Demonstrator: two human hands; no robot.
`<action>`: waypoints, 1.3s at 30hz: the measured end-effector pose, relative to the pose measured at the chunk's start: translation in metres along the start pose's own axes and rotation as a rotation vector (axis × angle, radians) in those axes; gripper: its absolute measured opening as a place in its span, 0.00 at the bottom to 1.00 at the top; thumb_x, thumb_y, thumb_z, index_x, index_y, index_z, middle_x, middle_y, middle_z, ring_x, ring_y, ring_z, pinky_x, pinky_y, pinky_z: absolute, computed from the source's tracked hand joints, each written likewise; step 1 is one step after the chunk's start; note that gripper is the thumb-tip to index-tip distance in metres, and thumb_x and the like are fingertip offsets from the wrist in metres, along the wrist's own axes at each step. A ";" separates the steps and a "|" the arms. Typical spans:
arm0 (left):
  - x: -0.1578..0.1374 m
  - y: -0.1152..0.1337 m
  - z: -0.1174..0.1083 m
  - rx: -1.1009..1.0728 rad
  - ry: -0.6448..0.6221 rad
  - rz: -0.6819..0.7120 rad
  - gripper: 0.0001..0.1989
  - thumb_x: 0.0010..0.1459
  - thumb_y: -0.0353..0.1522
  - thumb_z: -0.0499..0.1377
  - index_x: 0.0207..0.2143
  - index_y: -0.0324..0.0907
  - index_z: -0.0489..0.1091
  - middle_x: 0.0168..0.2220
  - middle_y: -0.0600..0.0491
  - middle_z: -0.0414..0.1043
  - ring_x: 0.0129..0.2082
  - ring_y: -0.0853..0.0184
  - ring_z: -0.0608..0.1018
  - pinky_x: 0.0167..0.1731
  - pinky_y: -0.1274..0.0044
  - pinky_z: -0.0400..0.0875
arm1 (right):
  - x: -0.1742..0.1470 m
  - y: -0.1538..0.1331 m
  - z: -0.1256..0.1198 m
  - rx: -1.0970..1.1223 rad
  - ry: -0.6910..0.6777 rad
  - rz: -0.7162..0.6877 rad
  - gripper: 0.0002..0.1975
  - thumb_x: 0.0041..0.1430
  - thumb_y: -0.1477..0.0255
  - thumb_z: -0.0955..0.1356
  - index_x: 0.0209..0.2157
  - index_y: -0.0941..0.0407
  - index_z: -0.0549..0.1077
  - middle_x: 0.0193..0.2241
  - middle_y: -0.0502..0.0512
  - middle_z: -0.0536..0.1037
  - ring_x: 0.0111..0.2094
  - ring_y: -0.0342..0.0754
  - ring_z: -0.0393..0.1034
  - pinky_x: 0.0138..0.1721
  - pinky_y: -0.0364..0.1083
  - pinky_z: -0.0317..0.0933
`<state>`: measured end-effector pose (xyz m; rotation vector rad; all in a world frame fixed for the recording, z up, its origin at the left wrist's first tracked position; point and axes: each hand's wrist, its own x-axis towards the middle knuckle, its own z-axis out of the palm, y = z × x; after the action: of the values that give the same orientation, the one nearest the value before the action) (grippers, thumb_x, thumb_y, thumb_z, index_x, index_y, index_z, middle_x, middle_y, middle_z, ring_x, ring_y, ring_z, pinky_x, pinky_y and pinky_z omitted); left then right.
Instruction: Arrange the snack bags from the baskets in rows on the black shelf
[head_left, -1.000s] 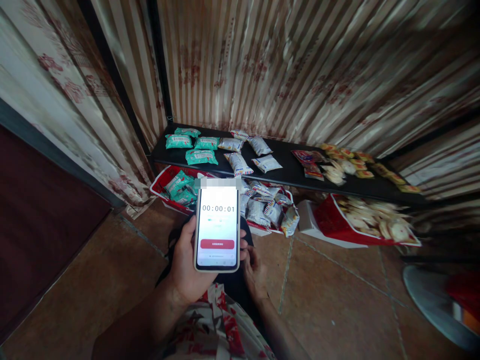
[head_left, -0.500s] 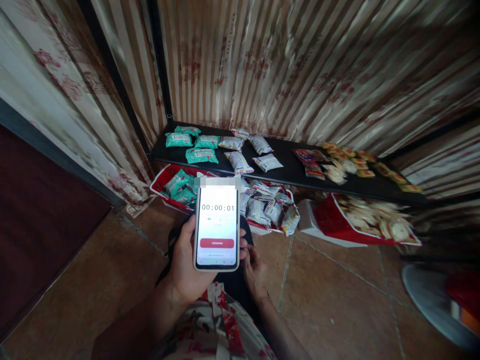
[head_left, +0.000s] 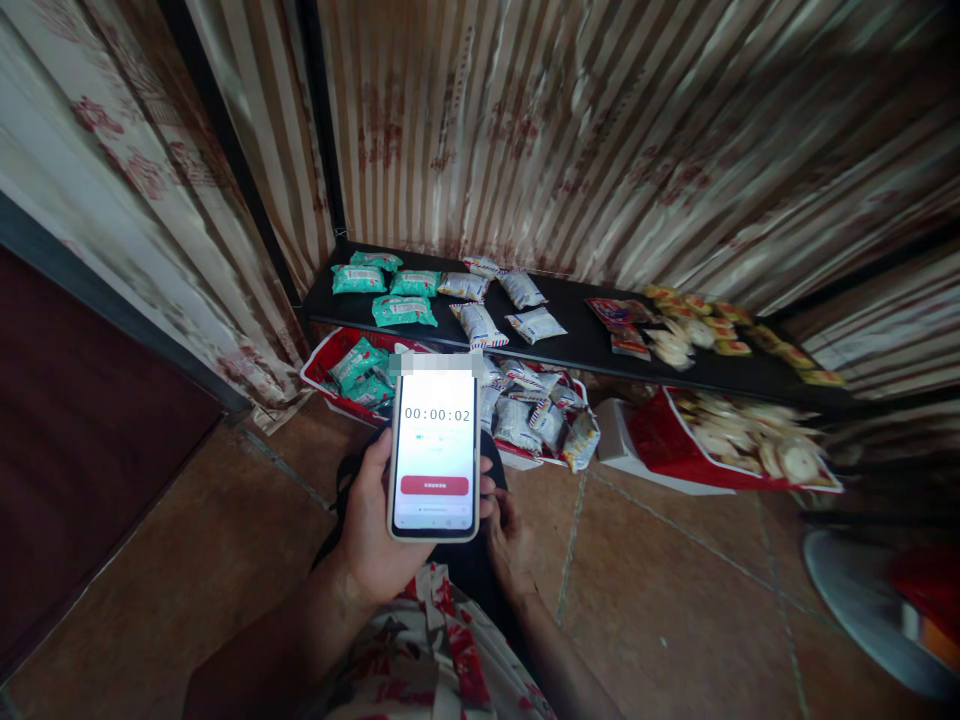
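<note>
My left hand (head_left: 375, 530) is wrapped around a smartphone (head_left: 433, 450) in a pale case, held upright in front of my lap. The bright screen reads 00:00:02 above a red button. My right hand (head_left: 511, 545) lies by my knee, just right of the phone, its fingers loosely curled with nothing visible in them. Some of those fingers are partly hidden. Beyond the phone, green snack packets (head_left: 405, 311) and white snack packets (head_left: 478, 325) lie on a black shelf (head_left: 570, 350).
Under the shelf are a red bin of green packets (head_left: 319, 362), white packets (head_left: 517, 422) in another, and a red-and-white box (head_left: 656, 440) with pale wrapped items. Small yellow packets (head_left: 731, 330) lie at the shelf's right. A striped curtain (head_left: 480, 130) hangs behind.
The timer on the phone has gone from 00:00:01 to 00:00:02. Both hands and the packets are where they were.
</note>
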<state>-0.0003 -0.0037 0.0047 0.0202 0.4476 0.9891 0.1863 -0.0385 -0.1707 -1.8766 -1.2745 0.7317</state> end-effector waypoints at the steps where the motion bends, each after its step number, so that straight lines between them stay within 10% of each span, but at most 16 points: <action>1: 0.000 0.000 0.000 -0.004 -0.006 -0.002 0.28 0.60 0.46 0.47 0.53 0.35 0.65 0.40 0.40 0.76 0.39 0.54 0.78 0.40 0.65 0.71 | 0.000 -0.001 0.000 -0.004 0.001 0.002 0.23 0.57 0.54 0.59 0.38 0.58 0.71 0.25 0.56 0.77 0.24 0.49 0.71 0.24 0.44 0.62; 39: 0.009 0.005 -0.005 0.009 0.001 0.005 0.28 0.61 0.46 0.46 0.53 0.34 0.66 0.41 0.38 0.76 0.38 0.55 0.78 0.41 0.64 0.71 | -0.002 0.003 0.001 0.058 0.003 0.016 0.24 0.58 0.51 0.58 0.35 0.57 0.70 0.19 0.51 0.72 0.19 0.46 0.66 0.22 0.43 0.59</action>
<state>-0.0022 0.0051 -0.0022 0.0287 0.4536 0.9918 0.1865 -0.0404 -0.1738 -1.8429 -1.2245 0.7658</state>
